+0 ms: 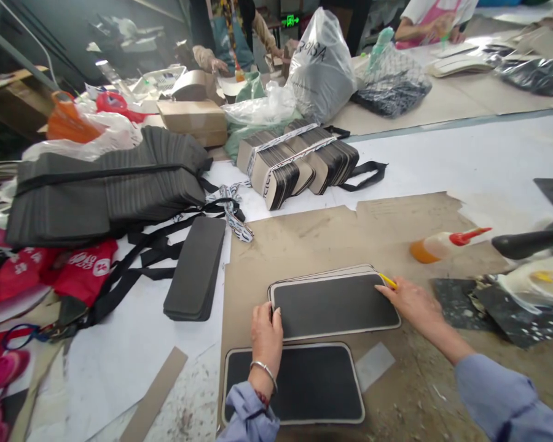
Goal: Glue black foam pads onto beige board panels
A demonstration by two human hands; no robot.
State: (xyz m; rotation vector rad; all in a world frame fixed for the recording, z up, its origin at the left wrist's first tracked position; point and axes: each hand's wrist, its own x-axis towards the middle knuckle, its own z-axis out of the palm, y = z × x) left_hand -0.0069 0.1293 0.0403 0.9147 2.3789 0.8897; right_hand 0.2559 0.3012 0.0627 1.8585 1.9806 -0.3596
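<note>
A black rounded rectangular panel [336, 307] with a pale border lies on top of a few similar panels, slightly fanned at the back. My left hand [266, 334] grips its left end, thumb near the top face. At the panel's far right corner, my right hand [415, 304] pinches a thin yellow stick-like tool [388, 280]; its exact kind is unclear. Nearer to me, partly covered by my left forearm, is another black panel [313, 383] with a pale border. Beside its right end rests a small translucent sheet [375, 366].
Right of the panels are a glue bottle [431, 248] with a red nozzle and a glue-crusted white container [534, 285]. To the left sit a stack of dark pads [196, 270] and a strapped grey bundle [105, 190]. Another strapped bundle [299, 162] stands behind. Two people work across the table.
</note>
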